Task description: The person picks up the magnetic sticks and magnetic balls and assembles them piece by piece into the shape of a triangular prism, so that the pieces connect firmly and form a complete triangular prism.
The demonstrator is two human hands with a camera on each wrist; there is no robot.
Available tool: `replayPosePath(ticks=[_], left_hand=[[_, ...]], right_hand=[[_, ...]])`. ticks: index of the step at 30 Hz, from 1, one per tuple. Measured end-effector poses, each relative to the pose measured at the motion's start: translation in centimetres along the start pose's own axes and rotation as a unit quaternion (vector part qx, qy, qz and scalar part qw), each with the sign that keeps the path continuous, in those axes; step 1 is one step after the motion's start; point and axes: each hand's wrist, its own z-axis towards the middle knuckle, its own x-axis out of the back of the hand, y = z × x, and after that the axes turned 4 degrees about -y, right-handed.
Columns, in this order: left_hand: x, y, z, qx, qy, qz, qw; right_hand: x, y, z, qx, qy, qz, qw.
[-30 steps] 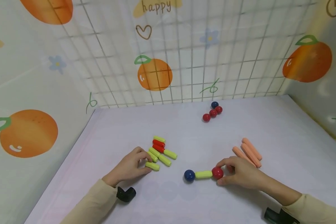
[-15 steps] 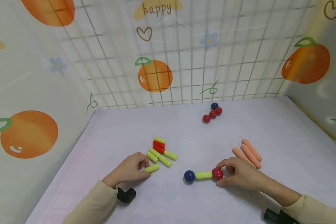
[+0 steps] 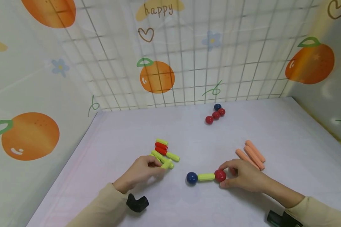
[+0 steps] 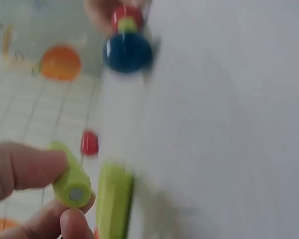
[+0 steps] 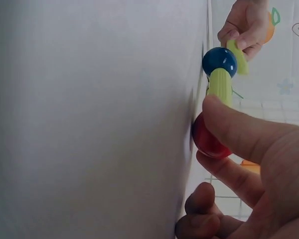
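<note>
My left hand (image 3: pixel 142 172) pinches a yellow-green magnetic rod (image 4: pixel 72 179) between thumb and fingers. A grey disc shows in the rod's end in the left wrist view. Behind it in the head view lies a group of short rods, yellow-green (image 3: pixel 173 157) and red (image 3: pixel 161 145), partly covered by the hand. With thumb and forefinger, my right hand (image 3: pixel 242 177) grips a red ball (image 3: pixel 220 175). That ball is joined in a line to a yellow-green rod (image 3: pixel 206 177) and a dark blue ball (image 3: pixel 192 178), which points toward the left hand.
Longer orange rods (image 3: pixel 254 157) lie beyond the right hand, partly hidden by it. Toward the back of the white table (image 3: pixel 125 129) sit several red balls (image 3: pixel 209 119) and a dark blue ball (image 3: pixel 217 107). A printed curtain over a wire grid (image 3: pixel 184 63) bounds the far side.
My left hand has lifted the yellow-green rod and carried it to the right, turning it; it now overlaps the other rods in the head view. The right hand stays on the red ball.
</note>
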Motion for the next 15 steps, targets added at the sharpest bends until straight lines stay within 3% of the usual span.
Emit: replayPosePath(ticks=[4,15], left_hand=[[-1.6,1.5,0.5,0.003,-0.019,-0.045,0.9988],[-5.4,4.3,2.0,0.026,-0.062,-0.096,0.9932]], right_hand=[[0.1,0.1,0.0,0.004,-0.001,0.001,1.0],[0.2,-0.2,0.0,-0.012,-0.006,0.001,1.0]])
